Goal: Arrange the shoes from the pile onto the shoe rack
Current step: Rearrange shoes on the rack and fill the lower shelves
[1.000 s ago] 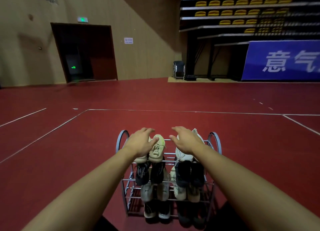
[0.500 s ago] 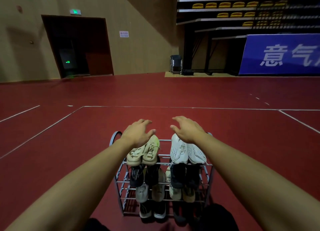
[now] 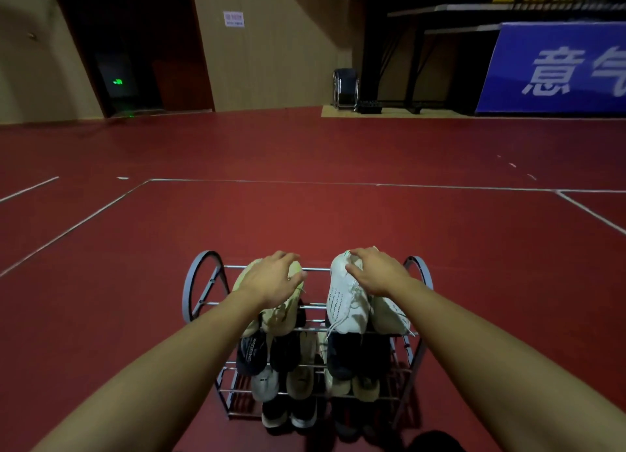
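Both hands lie spread, pinching nothing, on the top tier of the shoe rack (image 3: 203, 284): left hand (image 3: 271, 279) on the pale green pair (image 3: 283, 311), right hand (image 3: 377, 272) on the white pair (image 3: 345, 302), toes pointing away, each directly beneath its grip

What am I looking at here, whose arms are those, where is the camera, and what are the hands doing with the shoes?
There is no machine: a person wears a wide-angle camera on the head, looking forward and down along both bare arms. On the dark red sports floor stands a grey metal wire shoe rack, its tiers filled with dark and pale shoes. The left hand rests on the pale yellow-green sneakers on the top tier. The right hand rests on the white lace-up sneakers beside them. Whether the fingers grip or just press is unclear.
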The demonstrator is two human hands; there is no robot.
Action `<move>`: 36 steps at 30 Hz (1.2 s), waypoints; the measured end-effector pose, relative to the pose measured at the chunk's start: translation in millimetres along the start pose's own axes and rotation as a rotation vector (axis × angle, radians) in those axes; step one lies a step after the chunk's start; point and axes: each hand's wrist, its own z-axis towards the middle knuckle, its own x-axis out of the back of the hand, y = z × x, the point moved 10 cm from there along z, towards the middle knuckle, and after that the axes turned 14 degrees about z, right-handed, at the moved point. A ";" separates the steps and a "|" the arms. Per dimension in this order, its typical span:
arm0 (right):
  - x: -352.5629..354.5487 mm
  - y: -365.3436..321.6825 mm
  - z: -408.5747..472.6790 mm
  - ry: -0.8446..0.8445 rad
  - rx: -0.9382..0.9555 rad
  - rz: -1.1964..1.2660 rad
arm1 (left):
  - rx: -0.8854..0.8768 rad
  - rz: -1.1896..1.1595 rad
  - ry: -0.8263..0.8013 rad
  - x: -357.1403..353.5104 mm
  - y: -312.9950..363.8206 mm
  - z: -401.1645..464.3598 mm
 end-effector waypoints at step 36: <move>-76.8 98.8 93.7 -0.225 -0.166 -0.155 | 0.060 -0.073 -0.253 -123.0 -9.4 51.8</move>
